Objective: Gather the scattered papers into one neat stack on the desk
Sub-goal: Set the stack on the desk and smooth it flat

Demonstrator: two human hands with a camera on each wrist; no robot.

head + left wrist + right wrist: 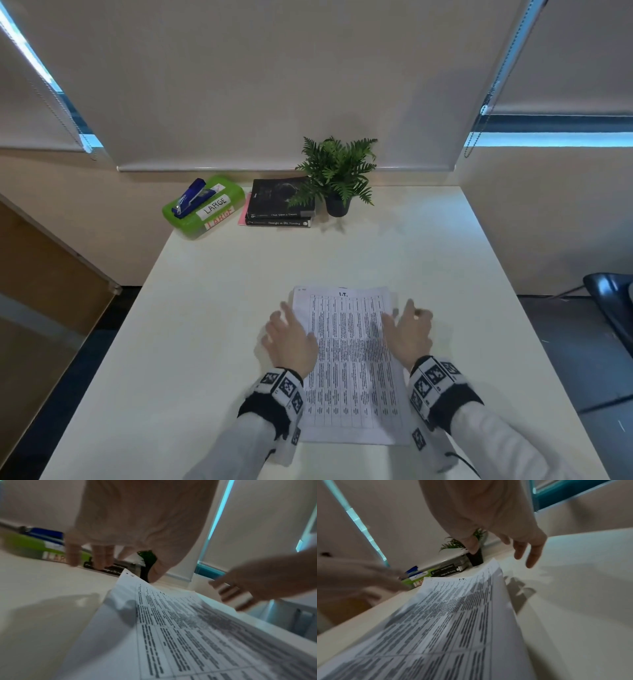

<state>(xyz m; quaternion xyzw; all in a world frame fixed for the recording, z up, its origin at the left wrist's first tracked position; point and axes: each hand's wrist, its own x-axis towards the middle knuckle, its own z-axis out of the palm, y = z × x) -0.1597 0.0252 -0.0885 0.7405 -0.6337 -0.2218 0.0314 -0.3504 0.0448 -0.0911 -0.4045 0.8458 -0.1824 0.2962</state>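
Observation:
A stack of printed papers (349, 363) with a table of dark text lies in the middle of the white desk (212, 308), long side running away from me. My left hand (289, 330) is at the stack's left edge and my right hand (407, 325) at its right edge. Both have straight, spread fingers and hold nothing. In the left wrist view the left hand (109, 550) hangs just above the desk beside the papers (180, 635). In the right wrist view the right hand (520, 543) hovers past the far corner of the papers (453, 615). Contact with the sheets cannot be told.
Along the far edge stand a green box (191, 219) labelled LARGE with a blue stapler (190, 198) on top, two dark books (279, 205) and a potted fern (337, 171). A dark chair (613, 301) stands off the desk's right side.

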